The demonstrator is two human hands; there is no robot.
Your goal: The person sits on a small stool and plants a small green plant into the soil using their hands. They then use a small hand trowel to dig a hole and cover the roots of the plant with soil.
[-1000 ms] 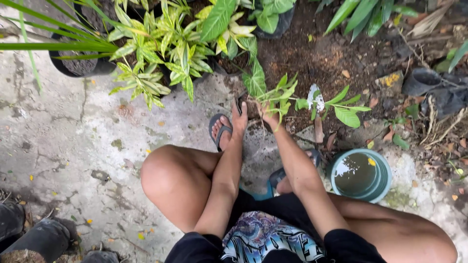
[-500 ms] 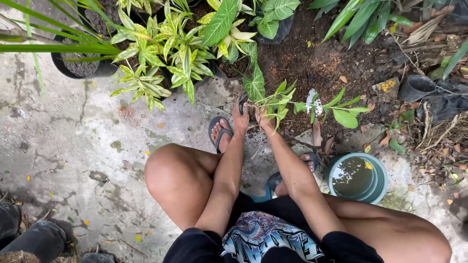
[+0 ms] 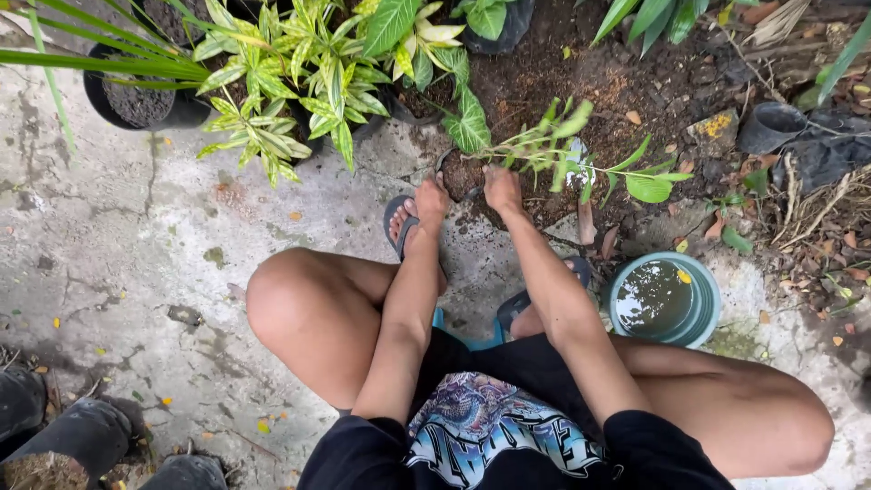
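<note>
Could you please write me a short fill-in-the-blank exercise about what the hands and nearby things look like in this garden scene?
1. Both hands, left hand and right hand, press on a small soil-filled ____ holding a leafy plant.
2. The round green basin beside the right foot holds murky ____.
3. The person's feet wear ____.

Missing words: pot; water; sandals

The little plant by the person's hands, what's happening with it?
A person squats on the concrete with both hands at a small dark pot of soil. The left hand and the right hand rest at the base of a thin leafy plant, whose stems lean off to the right over the dirt patch. A round tub of murky water sits by the right knee. Bigger potted plants stand to the left.
</note>
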